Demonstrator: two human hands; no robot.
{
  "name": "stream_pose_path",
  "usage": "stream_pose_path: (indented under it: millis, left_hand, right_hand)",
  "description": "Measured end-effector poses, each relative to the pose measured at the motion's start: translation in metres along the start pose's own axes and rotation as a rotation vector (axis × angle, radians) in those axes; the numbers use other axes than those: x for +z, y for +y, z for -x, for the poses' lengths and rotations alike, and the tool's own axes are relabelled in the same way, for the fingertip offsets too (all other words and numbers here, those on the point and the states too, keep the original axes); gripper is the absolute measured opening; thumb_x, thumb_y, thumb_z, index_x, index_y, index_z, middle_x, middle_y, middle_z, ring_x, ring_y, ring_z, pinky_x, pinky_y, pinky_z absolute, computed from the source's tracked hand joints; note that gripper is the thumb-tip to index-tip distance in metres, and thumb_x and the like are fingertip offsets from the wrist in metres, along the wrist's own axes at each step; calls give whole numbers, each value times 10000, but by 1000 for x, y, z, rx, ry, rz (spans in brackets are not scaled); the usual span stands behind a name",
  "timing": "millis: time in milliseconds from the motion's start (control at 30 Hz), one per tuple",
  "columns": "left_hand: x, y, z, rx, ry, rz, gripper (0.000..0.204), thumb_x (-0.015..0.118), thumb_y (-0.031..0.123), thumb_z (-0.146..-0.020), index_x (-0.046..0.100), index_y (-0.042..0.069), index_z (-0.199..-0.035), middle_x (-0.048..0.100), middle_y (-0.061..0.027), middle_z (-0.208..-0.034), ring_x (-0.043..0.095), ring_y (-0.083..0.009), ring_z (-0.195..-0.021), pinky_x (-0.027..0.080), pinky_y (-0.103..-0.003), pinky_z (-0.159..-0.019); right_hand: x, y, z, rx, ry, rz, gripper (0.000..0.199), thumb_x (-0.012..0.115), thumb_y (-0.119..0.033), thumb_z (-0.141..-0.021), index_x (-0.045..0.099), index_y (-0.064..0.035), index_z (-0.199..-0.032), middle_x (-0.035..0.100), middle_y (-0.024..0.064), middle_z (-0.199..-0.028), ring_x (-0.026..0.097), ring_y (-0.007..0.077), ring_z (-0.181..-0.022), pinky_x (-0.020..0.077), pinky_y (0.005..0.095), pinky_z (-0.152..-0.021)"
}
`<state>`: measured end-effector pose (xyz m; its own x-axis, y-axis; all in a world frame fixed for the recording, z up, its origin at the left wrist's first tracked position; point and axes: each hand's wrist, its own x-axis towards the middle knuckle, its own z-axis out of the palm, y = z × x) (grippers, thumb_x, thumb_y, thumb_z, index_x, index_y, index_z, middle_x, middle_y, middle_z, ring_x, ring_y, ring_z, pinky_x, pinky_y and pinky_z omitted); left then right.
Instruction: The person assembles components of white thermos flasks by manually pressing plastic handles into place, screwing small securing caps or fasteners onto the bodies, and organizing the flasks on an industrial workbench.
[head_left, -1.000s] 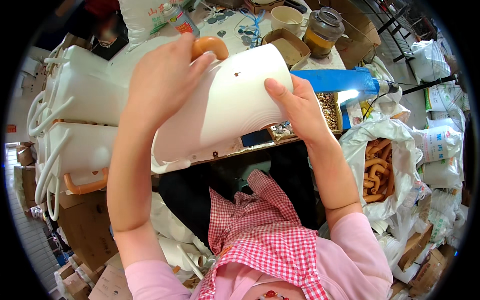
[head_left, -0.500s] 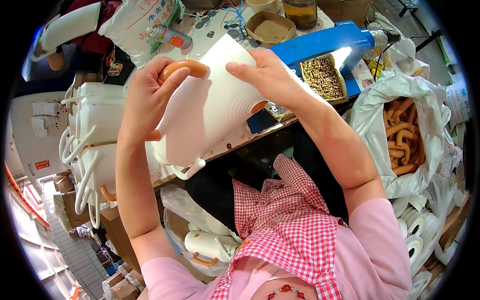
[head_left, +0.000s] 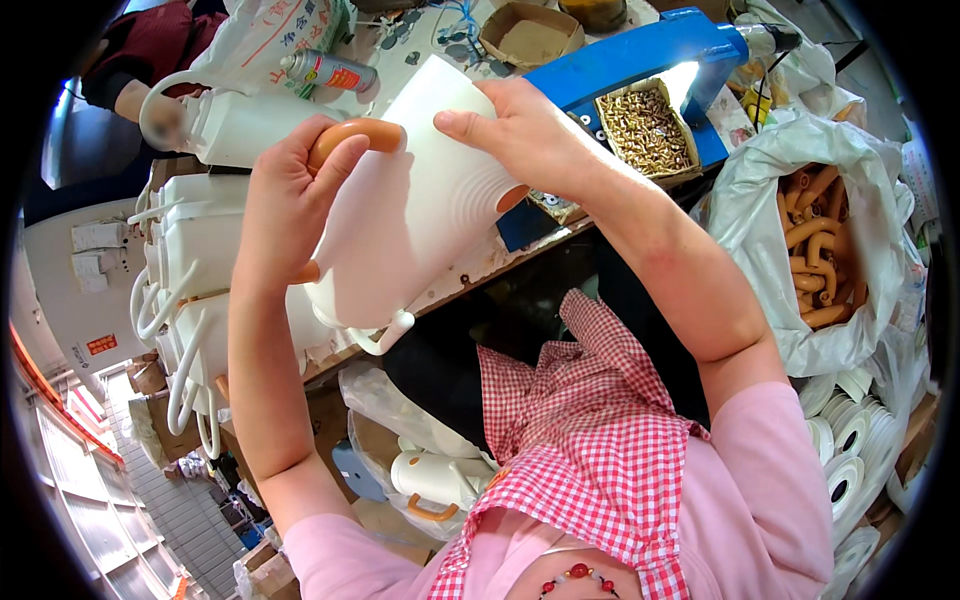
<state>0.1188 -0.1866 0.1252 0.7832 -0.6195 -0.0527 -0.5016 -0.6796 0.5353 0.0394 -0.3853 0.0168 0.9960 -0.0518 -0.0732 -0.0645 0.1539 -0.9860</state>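
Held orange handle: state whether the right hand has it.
No, the left hand holds the orange handle, while the right hand is on the white container.

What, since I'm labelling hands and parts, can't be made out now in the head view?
Head view:
Middle of the orange handle: hidden by the left hand.
Fingertips of the right hand, thumb aside: hidden behind the white container.
Top of the jar: cut off by the upper edge.
Brass-coloured pieces: too small and heaped to count.

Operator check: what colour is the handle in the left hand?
The handle is orange-brown; head view.
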Motion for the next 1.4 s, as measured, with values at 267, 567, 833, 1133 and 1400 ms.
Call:
stream_pose_path:
  millis: [267, 567, 833, 1133, 1400]
  left_hand:
    - [4, -7, 0, 109, 61, -180, 336, 655, 357, -965, 662, 33, -1052, 616, -115, -717, 553, -207, -617, 458, -335, -600]
    - [6, -10, 6, 56, 47, -164, 307, 643, 321, -1003, 666, 28, -1090, 511, 17, -732, 424, -74, -674, 383, -239, -612]
    - [8, -4, 5, 102, 80, -291, 297, 660, 309, -990, 668, 27, -1083, 507, 6, -711, 428, -79, -650, 393, -255, -590]
    - [10, 0, 8, 46, 106, -300, 340, 686, 368, -939, 676, 32, -991, 648, -158, -722, 628, -310, -635, 482, -378, -601]
    - [-9, -28, 21, -103, -195, 200, 347, 709, 350, -954, 665, 41, -1106, 511, 36, -698, 483, -71, -581, 394, -234, -477]
  right_hand:
    - [-4, 6, -5, -66, -16, 29, 412, 607, -355, -961, 655, -18, -1193, 734, 123, -967, 742, 232, -809, 608, 379, -532]
    - [1, 14, -9, -201, -15, 31, 432, 615, -368, -997, 636, 24, -1179, 732, 92, -934, 725, 139, -791, 576, 263, -659]
    - [1, 11, -5, -132, -22, 24, 417, 601, -367, -1002, 638, 12, -1172, 725, 87, -916, 714, 126, -726, 565, 245, -580]
    - [4, 14, -4, -220, 6, -2, 425, 614, -360, -998, 636, 24, -1179, 720, 71, -928, 700, 112, -766, 560, 250, -617]
    - [-2, 16, -7, -195, -4, 89, 402, 632, -332, -968, 662, 25, -1151, 722, 105, -892, 720, 156, -740, 579, 295, -565]
